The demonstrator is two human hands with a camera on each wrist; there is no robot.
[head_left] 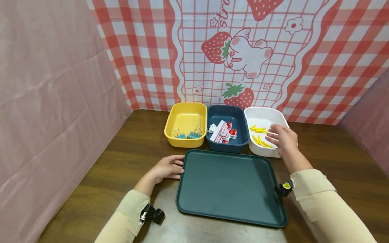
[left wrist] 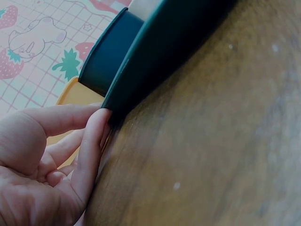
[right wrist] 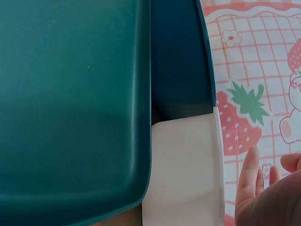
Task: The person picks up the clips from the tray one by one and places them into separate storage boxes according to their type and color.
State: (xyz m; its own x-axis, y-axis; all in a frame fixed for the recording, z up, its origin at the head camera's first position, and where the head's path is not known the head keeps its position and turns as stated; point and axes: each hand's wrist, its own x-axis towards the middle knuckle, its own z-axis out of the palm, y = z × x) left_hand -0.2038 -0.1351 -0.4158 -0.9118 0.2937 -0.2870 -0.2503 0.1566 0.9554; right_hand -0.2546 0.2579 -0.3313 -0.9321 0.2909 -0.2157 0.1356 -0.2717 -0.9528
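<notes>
A dark green tray (head_left: pixel 228 185) lies in front of three bins. At its left edge, my left hand (head_left: pixel 167 168) holds the rim (left wrist: pixel 111 96) between thumb and a finger. My right hand (head_left: pixel 284 140) is over the right side of the white bin (head_left: pixel 265 113), fingers extended and holding nothing. Several yellow clips (head_left: pixel 259 141) lie inside that bin. White and red clips (head_left: pixel 223 131) fill part of the dark blue bin (head_left: pixel 226 109). The yellow bin (head_left: pixel 186 116) contains teal binder clips (head_left: pixel 194 135). In the right wrist view, my right hand (right wrist: pixel 270 195) shows at the lower right corner.
The bins stand side by side on a brown wooden table (head_left: pixel 136 135), close behind the tray. A checked strawberry cloth (head_left: pixel 152 50) hangs behind them. Pink cloth (head_left: pixel 57 84) covers the left side. A small black camera (head_left: pixel 155 214) is strapped to each wrist.
</notes>
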